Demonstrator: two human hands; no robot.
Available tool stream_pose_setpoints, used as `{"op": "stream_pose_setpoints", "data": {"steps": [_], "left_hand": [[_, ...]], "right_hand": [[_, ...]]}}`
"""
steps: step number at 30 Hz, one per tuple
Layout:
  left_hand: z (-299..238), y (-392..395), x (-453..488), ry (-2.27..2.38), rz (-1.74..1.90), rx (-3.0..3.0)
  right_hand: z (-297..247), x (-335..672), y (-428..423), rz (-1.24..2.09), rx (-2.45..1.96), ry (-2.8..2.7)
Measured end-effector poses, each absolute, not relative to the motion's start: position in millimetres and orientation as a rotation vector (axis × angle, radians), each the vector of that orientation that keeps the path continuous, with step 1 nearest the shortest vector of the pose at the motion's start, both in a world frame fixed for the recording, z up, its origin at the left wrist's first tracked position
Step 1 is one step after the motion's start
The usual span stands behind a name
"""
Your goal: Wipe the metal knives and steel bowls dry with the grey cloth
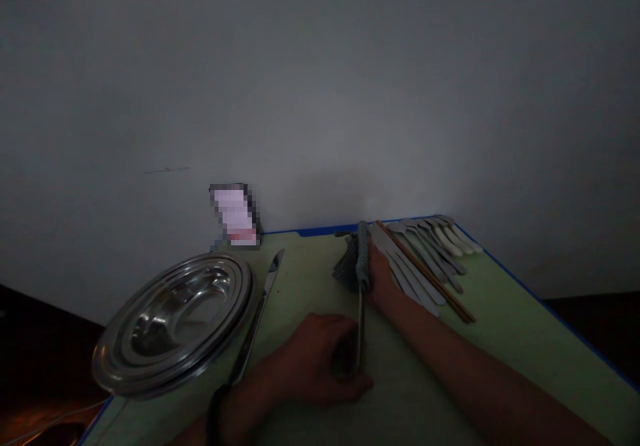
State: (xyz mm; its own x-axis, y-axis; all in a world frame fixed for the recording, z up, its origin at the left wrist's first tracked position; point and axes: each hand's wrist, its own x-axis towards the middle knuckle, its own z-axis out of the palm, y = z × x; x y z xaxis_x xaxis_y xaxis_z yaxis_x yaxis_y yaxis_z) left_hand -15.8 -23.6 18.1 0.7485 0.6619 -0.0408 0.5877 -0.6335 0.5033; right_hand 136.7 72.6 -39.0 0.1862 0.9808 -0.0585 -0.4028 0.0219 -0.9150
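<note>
My left hand (320, 359) grips the lower end of a slim metal piece of cutlery (361, 329) between thumb and fingers, holding it upright over the table. A grey-green cloth (363, 253) is folded around its upper part, so I cannot tell what kind of cutlery it is. My right hand (383, 279) is closed on that cloth from the right, its fingers mostly hidden behind it. Left of my left hand a table knife (267, 283) lies on the table. Just beyond my right hand lie several table knives (410, 276) side by side.
Stacked shiny metal plates (110, 359) stand on the left of the green table (310, 266). A phone (235, 216) leans on the wall. Wooden chopsticks (435, 279), metal cutlery (425, 253) and white-handled pieces (447, 239) lie along the right. The wall (320, 99) borders the far edge.
</note>
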Motion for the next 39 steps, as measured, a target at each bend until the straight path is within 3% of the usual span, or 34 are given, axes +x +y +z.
{"op": "stream_pose_setpoints", "data": {"steps": [6, 13, 20, 26, 35, 39], "left_hand": [[12.7, -20.1, -12.2, 1.026, 0.245, 2.343], [3.7, -5.5, -9.9, 1.236, 0.555, 1.957], [8.2, -7.9, -4.7, 1.295, 0.538, 1.785], [4.0, -4.2, -3.7, 1.355, 0.603, 1.64], [4.5, -1.5, -4.7, 1.358, 0.665, 1.457], [2.8, -1.8, -4.7, 1.35, 0.675, 1.494]], "right_hand": [[-30.1, 136.4, 68.0, 1.22, -1.08, -0.639], [-18.7, 126.6, 51.8, 1.085, -1.108, -1.079], [-13.3, 122.5, 47.6, 0.995, -1.16, -1.145], [-12.6, 121.8, 49.0, 1.038, -1.069, -1.091], [-12.0, 127.5, 46.6, 1.405, -0.905, -1.139], [-12.3, 127.1, 47.3, 1.359, -0.927, -1.233]]}}
